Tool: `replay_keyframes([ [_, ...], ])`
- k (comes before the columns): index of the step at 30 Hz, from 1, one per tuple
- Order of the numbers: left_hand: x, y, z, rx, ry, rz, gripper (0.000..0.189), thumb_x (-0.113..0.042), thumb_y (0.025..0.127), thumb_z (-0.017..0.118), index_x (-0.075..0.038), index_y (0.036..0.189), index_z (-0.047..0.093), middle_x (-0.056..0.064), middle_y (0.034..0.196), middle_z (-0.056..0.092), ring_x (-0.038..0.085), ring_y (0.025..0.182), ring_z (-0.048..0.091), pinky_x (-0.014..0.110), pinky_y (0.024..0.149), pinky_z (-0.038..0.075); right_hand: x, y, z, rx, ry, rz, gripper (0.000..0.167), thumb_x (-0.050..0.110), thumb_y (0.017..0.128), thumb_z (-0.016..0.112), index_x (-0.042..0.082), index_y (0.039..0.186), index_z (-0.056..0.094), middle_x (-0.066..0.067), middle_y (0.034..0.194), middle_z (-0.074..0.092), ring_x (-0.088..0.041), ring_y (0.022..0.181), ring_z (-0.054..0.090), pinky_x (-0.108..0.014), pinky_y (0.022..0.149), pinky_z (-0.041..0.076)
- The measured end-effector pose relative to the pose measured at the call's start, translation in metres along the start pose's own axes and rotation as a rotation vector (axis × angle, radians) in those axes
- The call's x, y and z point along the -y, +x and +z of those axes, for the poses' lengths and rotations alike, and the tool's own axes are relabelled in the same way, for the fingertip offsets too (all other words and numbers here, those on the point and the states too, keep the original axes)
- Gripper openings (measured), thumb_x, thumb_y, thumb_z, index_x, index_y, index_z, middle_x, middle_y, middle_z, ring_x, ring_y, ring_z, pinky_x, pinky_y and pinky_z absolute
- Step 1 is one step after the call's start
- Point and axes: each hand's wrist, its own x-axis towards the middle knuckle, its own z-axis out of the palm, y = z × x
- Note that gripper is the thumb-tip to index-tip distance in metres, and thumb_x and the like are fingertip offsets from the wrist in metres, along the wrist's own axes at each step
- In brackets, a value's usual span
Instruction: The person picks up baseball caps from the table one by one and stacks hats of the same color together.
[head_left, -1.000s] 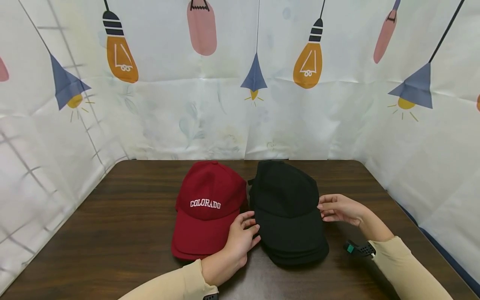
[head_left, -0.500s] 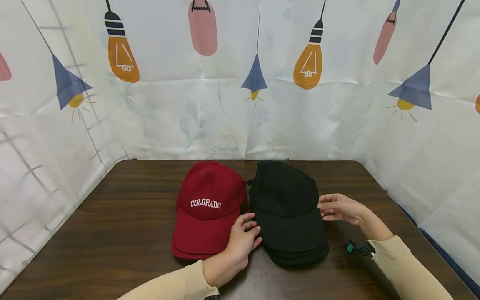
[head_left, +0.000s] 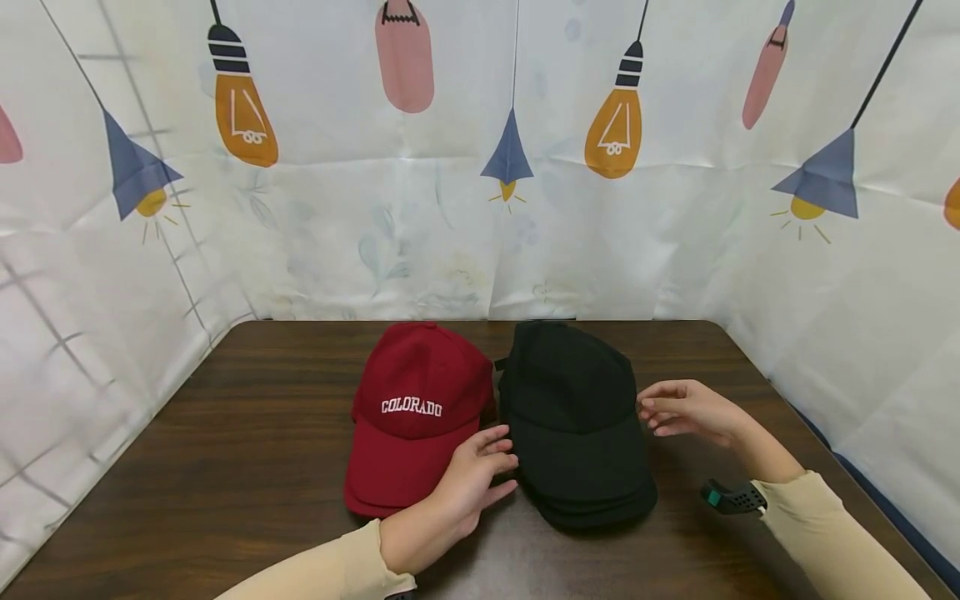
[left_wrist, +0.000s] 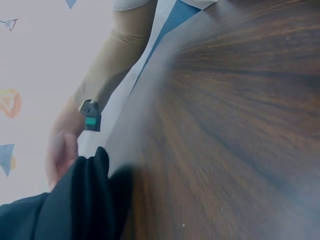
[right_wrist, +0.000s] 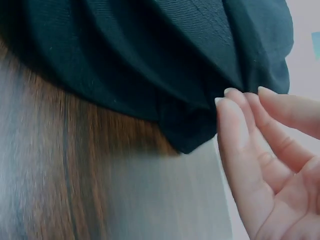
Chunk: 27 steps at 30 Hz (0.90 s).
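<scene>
Black caps (head_left: 577,400) lie stacked on the table, crowns away from me; several layered brims show at the front. Left of them are red caps (head_left: 420,417), stacked too, with COLORADO in white letters on the top one. My left hand (head_left: 468,479) is between the stacks, relaxed fingers by the left edge of the black brims. On the other side, my right hand (head_left: 697,417) has its fingertips beside the black crown. The right wrist view shows those fingertips (right_wrist: 232,122) close against the black cloth (right_wrist: 150,55); whether they touch is unclear. Neither hand grips a cap.
The dark wooden table (head_left: 225,467) runs back to a white curtain (head_left: 322,233) printed with lamps and bulbs. More curtain hangs along both sides. Black bands (head_left: 733,497) with a small device sit at the wrists.
My right hand has shifted slightly right, away from the black caps. The left hand has drawn slightly back to the left, its fingers a little straighter. Both stacks of caps stay in place.
</scene>
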Motion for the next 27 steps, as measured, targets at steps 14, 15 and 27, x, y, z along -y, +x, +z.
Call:
replay_keyframes([
  [14,-0.036,-0.019,-0.04,0.158,0.113,0.006,0.054,-0.011,0.1,0.056,0.002,0.15,0.04,0.021,0.143,0.053,0.029,0.122,0.06,0.058,0.11,0.039,0.016,-0.026,0.001,-0.121,-0.252,-0.156,0.026,0.009,0.106,0.057,-0.009,0.124,0.062,-0.016,0.108,0.069,-0.026,0.096,0.07,-0.037,0.085,0.059],
  [15,-0.041,-0.02,-0.044,0.161,0.128,0.018,0.054,-0.012,0.101,0.056,0.001,0.15,0.041,0.019,0.143,0.053,0.03,0.123,0.059,0.058,0.11,0.04,0.017,-0.028,0.002,-0.15,-0.288,-0.171,0.028,0.009,0.106,0.057,-0.012,0.125,0.061,-0.015,0.108,0.069,-0.025,0.096,0.071,-0.037,0.084,0.059],
  [27,-0.088,-0.032,-0.103,-0.008,0.626,0.562,0.043,-0.001,0.101,0.06,-0.001,0.144,0.051,0.016,0.142,0.056,0.033,0.129,0.055,0.035,0.099,0.051,0.027,-0.03,0.014,-0.575,-0.706,-0.389,0.026,0.009,0.103,0.063,0.004,0.128,0.066,-0.016,0.113,0.072,0.007,0.092,0.063,-0.017,0.074,0.052],
])
